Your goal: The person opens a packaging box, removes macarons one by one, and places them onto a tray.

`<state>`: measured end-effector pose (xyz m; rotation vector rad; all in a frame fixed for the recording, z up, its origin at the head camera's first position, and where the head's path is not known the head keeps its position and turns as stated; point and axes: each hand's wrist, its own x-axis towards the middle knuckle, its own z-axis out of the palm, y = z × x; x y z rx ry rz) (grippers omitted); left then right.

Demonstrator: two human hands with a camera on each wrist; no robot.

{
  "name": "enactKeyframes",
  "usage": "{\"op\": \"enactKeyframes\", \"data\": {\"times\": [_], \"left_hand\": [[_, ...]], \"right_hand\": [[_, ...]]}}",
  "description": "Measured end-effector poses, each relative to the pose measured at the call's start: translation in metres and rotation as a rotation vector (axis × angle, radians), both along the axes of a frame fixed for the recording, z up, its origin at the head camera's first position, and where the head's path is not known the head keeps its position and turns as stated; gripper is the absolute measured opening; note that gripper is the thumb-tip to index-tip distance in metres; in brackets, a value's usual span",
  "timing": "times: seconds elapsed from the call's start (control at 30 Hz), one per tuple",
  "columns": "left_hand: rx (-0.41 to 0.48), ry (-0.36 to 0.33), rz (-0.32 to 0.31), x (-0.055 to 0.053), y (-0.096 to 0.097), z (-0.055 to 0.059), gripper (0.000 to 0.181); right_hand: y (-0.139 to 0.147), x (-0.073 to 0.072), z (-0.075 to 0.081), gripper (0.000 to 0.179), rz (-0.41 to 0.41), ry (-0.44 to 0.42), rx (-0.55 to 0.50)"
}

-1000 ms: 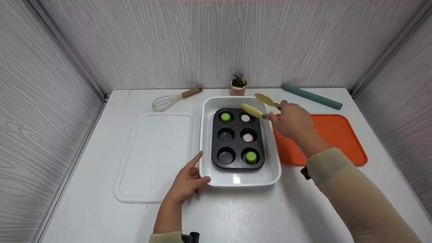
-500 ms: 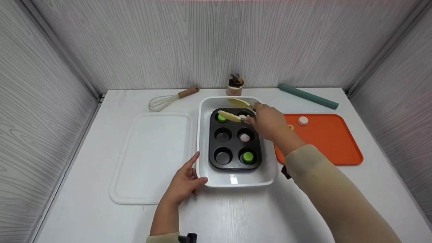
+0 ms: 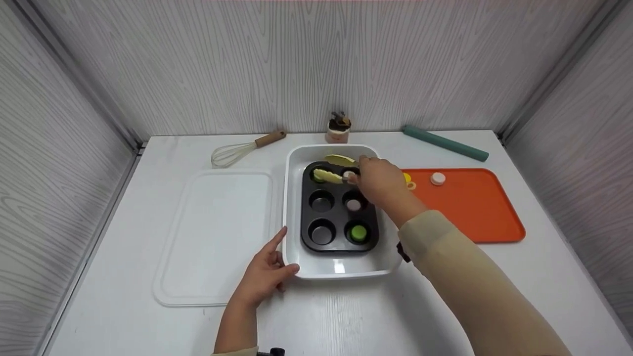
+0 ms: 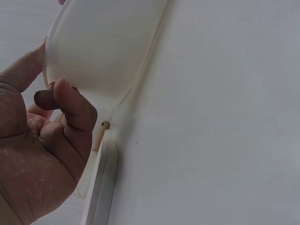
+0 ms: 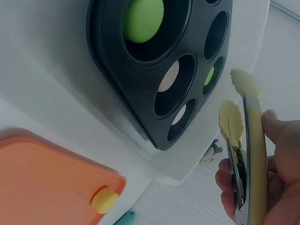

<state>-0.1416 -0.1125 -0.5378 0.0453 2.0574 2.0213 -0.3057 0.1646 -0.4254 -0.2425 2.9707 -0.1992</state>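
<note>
My right hand (image 3: pixel 380 182) grips a pair of tongs (image 5: pixel 255 150) with pale yellow tips. The tongs' tips are apart with nothing seen between them, above the back row of a black muffin tin (image 3: pixel 337 210). One tip partly hides the green piece (image 3: pixel 318 178) in the back left cup. Another green piece (image 3: pixel 358 233) lies in the front right cup. Pinkish-white pieces show in the back right and middle right (image 3: pixel 353 205) cups. The tin stands inside a white bin (image 3: pixel 286 202). My left hand (image 3: pixel 262 277) touches the bin's front left corner, forefinger and thumb extended along its rim.
A clear-looking lid (image 3: pixel 217 237) lies to the left. On the right, an orange tray (image 3: pixel 474 212) bears a white disc (image 3: pixel 437 178), a yellow piece (image 3: pixel 407 177) and a small ring (image 3: pixel 411 186). Along the back are a whisk (image 3: pixel 247 148), a small pot (image 3: pixel 338 131) and a green roll (image 3: pixel 445 143).
The right hand has carried the tongs left, from over the bin's right side to above the tin's back row. The tongs' tips are slightly closer together. My left hand stays at the bin's corner.
</note>
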Motion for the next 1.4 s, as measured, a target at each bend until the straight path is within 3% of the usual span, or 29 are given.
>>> {"op": "enactKeyframes", "data": {"times": [0.3,0.47,1.0,1.23,1.4], "left_hand": [[-0.005,0.001,0.011,0.002,-0.001,-0.001,0.095],[-0.012,0.006,0.009,0.001,-0.001,0.000,0.095],[-0.029,0.019,-0.011,0.000,-0.004,0.000,0.095],[-0.046,0.027,-0.026,0.001,-0.001,0.000,0.096],[-0.058,0.034,-0.024,0.001,-0.002,-0.001,0.096]], "right_hand": [[-0.010,-0.002,-0.013,0.056,0.005,0.009,0.045],[-0.016,-0.003,-0.009,0.055,-0.024,-0.017,0.078],[-0.037,-0.010,-0.006,0.049,-0.121,-0.074,0.051],[-0.050,-0.009,-0.002,0.045,-0.017,-0.062,0.199],[-0.059,-0.010,0.000,0.026,0.002,-0.067,0.232]]}}
